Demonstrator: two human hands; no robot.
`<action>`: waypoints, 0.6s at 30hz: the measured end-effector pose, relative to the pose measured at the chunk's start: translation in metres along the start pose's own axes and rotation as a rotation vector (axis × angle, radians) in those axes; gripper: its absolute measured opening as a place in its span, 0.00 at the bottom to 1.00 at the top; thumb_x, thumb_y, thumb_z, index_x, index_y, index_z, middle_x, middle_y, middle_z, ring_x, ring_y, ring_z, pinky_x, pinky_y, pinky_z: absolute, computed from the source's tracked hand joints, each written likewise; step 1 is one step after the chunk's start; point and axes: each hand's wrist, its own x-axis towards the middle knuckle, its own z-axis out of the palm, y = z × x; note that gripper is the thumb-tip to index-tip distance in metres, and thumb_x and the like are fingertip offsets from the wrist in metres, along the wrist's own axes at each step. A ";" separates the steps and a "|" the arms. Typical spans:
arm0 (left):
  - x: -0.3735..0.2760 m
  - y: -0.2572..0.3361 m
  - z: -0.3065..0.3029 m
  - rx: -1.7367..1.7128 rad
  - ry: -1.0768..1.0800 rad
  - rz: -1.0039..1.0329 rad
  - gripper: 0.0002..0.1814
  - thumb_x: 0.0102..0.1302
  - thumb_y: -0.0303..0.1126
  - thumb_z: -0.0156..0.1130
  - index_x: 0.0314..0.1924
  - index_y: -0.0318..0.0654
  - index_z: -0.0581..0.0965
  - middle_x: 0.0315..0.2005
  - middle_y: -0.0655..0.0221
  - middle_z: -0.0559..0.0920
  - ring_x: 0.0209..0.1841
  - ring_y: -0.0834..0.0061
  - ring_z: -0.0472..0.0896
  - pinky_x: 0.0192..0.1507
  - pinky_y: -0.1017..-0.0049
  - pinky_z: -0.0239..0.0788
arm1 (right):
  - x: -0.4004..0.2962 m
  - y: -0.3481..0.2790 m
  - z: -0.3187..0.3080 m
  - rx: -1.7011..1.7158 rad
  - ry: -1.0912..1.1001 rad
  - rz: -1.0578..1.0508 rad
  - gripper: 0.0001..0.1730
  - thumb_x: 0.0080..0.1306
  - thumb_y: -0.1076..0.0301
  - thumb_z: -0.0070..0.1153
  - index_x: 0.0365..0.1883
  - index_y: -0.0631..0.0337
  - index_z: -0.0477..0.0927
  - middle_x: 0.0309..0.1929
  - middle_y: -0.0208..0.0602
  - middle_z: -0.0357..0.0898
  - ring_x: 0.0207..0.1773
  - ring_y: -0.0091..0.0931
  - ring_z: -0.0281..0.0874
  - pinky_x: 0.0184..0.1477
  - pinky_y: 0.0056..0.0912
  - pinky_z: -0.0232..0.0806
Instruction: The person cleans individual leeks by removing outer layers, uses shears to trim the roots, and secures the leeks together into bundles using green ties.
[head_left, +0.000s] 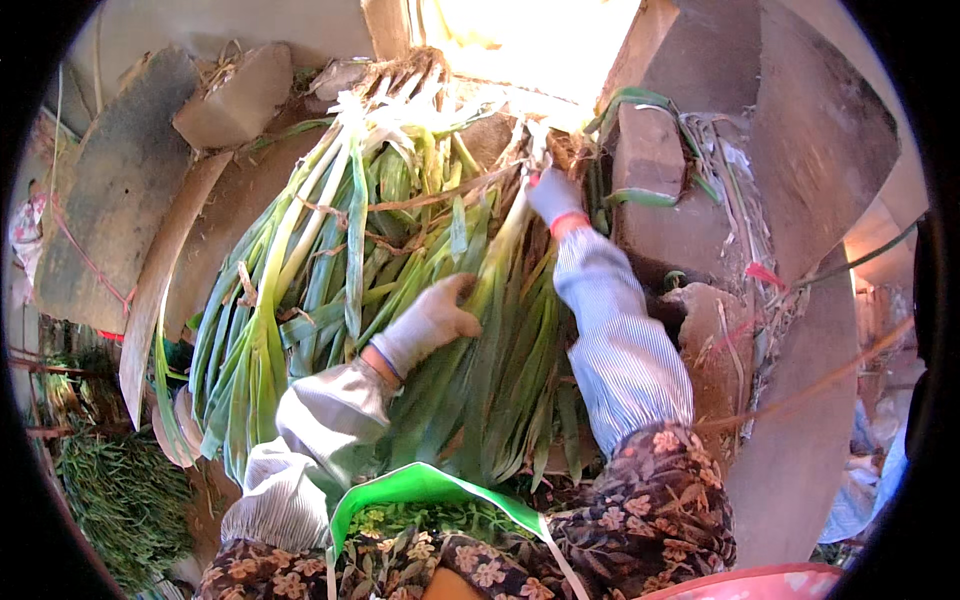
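Observation:
A large heap of long green onions (315, 300) lies before me, white root ends away from me and green leaves towards my lap. My left hand (427, 322), in a pale glove, lies against the leaves in the middle. Its thumb and forefinger are spread beside a leafy stalk; the other fingers are hidden, so its grip is unclear. Farther off on the right, my gloved right hand (555, 196) is closed around a green onion stalk (512, 225) near its white end. Motion blurs this hand, and something red shows at its fingers.
A brick (649, 154) stands right of the heap, and a stone block (236, 97) lies at the back left. Curved boards (817, 142) rise at both sides. Dark green foliage (112, 495) is piled at the lower left. A green apron edge (427, 480) spans my lap.

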 end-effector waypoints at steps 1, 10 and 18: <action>-0.007 0.018 -0.016 0.010 -0.031 -0.074 0.41 0.47 0.33 0.65 0.64 0.23 0.69 0.57 0.49 0.78 0.60 0.62 0.76 0.66 0.73 0.63 | -0.025 -0.006 0.006 0.038 0.051 -0.030 0.25 0.65 0.47 0.55 0.40 0.64 0.82 0.45 0.55 0.84 0.51 0.44 0.83 0.54 0.47 0.73; -0.038 0.032 -0.037 -0.009 -0.175 -0.020 0.38 0.49 0.32 0.62 0.63 0.22 0.71 0.50 0.56 0.82 0.50 0.71 0.80 0.57 0.76 0.69 | -0.088 0.012 -0.006 -0.095 0.138 -0.005 0.21 0.65 0.51 0.55 0.41 0.61 0.83 0.44 0.51 0.85 0.50 0.41 0.84 0.51 0.46 0.74; -0.056 0.030 -0.033 -0.226 -0.207 -0.034 0.37 0.51 0.30 0.61 0.63 0.21 0.70 0.52 0.57 0.81 0.52 0.72 0.78 0.58 0.77 0.68 | -0.066 0.015 -0.005 -0.187 0.008 -0.059 0.25 0.63 0.48 0.57 0.45 0.62 0.82 0.44 0.52 0.84 0.49 0.44 0.83 0.52 0.47 0.73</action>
